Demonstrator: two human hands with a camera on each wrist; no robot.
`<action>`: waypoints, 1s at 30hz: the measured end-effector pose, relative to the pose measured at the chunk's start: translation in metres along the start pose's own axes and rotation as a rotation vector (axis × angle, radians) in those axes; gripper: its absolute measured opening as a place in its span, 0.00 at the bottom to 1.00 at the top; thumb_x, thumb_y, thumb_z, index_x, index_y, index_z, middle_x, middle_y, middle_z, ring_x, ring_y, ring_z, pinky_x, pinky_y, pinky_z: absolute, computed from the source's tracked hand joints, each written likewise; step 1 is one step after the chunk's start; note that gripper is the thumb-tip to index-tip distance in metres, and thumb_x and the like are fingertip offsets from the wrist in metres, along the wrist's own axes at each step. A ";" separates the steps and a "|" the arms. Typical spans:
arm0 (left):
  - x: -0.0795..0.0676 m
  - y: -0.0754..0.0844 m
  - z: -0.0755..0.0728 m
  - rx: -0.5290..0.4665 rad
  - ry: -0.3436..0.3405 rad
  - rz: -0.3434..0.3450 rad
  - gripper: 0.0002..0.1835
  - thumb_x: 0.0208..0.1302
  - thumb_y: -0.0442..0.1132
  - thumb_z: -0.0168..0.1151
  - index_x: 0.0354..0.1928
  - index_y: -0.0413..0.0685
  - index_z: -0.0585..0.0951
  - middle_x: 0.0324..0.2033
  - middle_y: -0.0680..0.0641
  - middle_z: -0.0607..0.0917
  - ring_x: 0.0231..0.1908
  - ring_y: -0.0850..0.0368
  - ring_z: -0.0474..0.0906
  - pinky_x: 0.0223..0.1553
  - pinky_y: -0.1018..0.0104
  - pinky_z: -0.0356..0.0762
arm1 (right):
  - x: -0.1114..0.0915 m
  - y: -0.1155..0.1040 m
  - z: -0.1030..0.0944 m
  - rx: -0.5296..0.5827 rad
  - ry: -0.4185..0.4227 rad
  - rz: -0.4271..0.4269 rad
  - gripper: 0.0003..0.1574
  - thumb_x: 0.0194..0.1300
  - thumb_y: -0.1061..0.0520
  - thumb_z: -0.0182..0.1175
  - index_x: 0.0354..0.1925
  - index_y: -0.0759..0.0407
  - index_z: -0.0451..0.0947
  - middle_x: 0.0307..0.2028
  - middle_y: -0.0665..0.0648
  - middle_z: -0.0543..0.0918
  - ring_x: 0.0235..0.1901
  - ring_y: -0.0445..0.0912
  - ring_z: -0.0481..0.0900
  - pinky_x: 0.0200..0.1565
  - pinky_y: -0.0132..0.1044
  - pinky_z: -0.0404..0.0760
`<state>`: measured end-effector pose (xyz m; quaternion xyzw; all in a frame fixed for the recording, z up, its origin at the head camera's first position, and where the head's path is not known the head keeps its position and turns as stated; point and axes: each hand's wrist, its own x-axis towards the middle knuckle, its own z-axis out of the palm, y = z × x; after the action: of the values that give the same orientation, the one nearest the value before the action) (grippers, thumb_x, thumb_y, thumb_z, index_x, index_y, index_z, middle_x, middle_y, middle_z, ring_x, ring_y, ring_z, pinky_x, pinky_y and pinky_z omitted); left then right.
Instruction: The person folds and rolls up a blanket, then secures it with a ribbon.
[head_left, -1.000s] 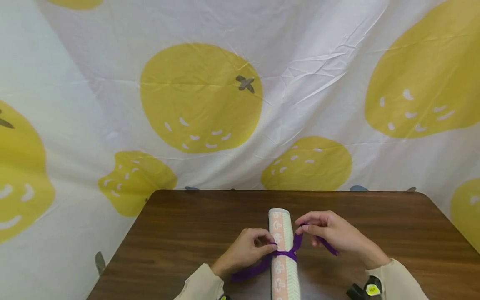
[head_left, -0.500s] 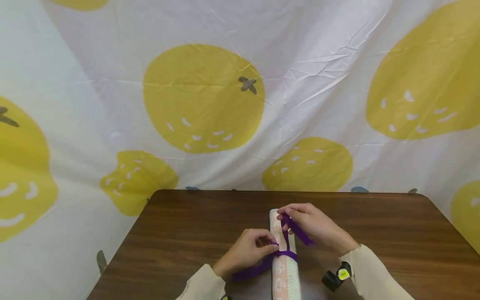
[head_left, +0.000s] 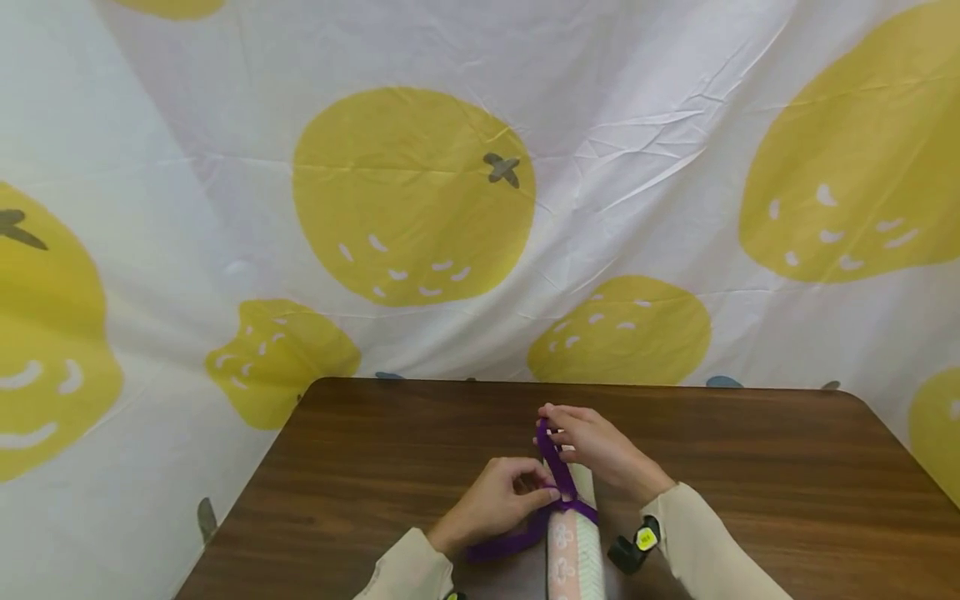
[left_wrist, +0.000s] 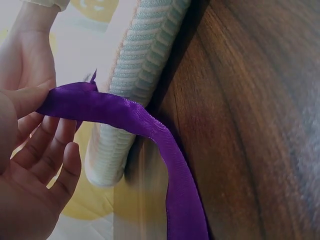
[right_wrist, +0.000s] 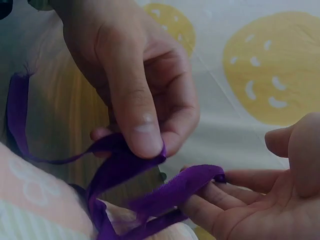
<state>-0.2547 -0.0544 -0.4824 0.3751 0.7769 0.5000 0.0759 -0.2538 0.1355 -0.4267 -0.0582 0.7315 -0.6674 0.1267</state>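
A rolled towel [head_left: 573,567], pink with white flowers beside pale green stripes, lies lengthwise on the table. A purple ribbon [head_left: 557,458] runs round its middle and crosses on top. My left hand [head_left: 491,500] pinches the ribbon between thumb and fingers just left of the crossing, and a tail of it trails down toward the table. My right hand [head_left: 600,446] is raised over the towel's far part, holding the other ribbon end up. In the right wrist view, this ribbon end lies among the right hand's [right_wrist: 245,205] fingers, the thumb standing apart; the left hand's [right_wrist: 135,85] thumb presses its part.
The dark wood table [head_left: 375,450] extends to both sides of the towel. Behind it hangs a white curtain [head_left: 630,192] printed with yellow fruit. A black wrist device [head_left: 633,546] sits at the right sleeve.
My right hand has moved left from beside the towel to over it, bringing its ribbon end across and upright. My left hand has kept its pinch and place.
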 end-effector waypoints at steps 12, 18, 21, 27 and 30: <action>0.001 0.002 0.003 -0.015 -0.001 0.000 0.03 0.65 0.40 0.66 0.37 0.49 0.86 0.33 0.53 0.87 0.31 0.68 0.79 0.35 0.70 0.81 | 0.004 0.009 0.008 0.114 -0.080 0.019 0.33 0.79 0.52 0.46 0.69 0.73 0.52 0.26 0.48 0.64 0.26 0.40 0.60 0.34 0.32 0.63; 0.002 0.003 0.006 -0.011 0.018 -0.008 0.02 0.64 0.37 0.66 0.37 0.47 0.86 0.33 0.49 0.87 0.31 0.67 0.79 0.35 0.72 0.80 | 0.003 0.007 0.010 0.142 -0.074 0.035 0.43 0.78 0.51 0.46 0.75 0.74 0.39 0.31 0.52 0.70 0.28 0.42 0.62 0.37 0.35 0.64; 0.003 0.003 0.007 -0.005 0.028 -0.010 0.02 0.64 0.34 0.66 0.37 0.44 0.86 0.33 0.47 0.88 0.30 0.67 0.79 0.34 0.72 0.80 | 0.003 0.006 0.012 0.142 -0.052 0.049 0.44 0.78 0.50 0.46 0.75 0.73 0.38 0.62 0.69 0.69 0.53 0.55 0.71 0.53 0.44 0.72; 0.004 0.006 0.008 0.003 0.035 -0.011 0.02 0.64 0.34 0.66 0.36 0.43 0.86 0.32 0.45 0.87 0.29 0.67 0.78 0.34 0.73 0.79 | 0.003 0.007 0.013 0.126 -0.042 0.051 0.44 0.78 0.49 0.46 0.75 0.73 0.40 0.67 0.73 0.64 0.63 0.62 0.66 0.61 0.50 0.71; 0.004 0.006 0.008 0.002 0.032 -0.008 0.03 0.65 0.35 0.66 0.37 0.45 0.86 0.32 0.46 0.88 0.29 0.67 0.78 0.33 0.73 0.79 | 0.001 0.008 0.011 0.093 -0.045 0.049 0.42 0.78 0.50 0.47 0.74 0.75 0.44 0.47 0.64 0.75 0.46 0.50 0.72 0.50 0.42 0.73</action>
<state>-0.2506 -0.0441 -0.4803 0.3640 0.7801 0.5047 0.0654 -0.2508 0.1256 -0.4353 -0.0495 0.6979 -0.6959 0.1620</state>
